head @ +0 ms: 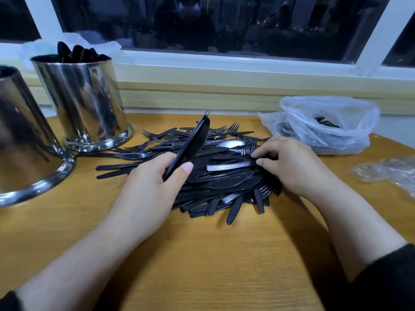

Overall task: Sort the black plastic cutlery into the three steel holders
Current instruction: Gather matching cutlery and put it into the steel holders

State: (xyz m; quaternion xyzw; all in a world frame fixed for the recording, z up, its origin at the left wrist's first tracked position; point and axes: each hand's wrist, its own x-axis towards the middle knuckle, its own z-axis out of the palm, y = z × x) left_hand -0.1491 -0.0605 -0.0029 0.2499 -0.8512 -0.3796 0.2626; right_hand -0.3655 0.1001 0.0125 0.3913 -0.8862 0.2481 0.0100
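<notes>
I am seeing the left hand [152, 185] gripping a bundle of knives [190, 147], blades angled up over the cutlery pile [215, 173] lying mid-tabletop [202, 265]. The right hand [289, 164] is pinching a piece at the pile's right edge. 2 steel holders [83, 102] are standing at left, the rear one holding spoons [78, 53].

Just one head-worn wide-angle cam, looking forward and down over the wooden table [202, 254], close in, facing the window [224, 23].
</notes>
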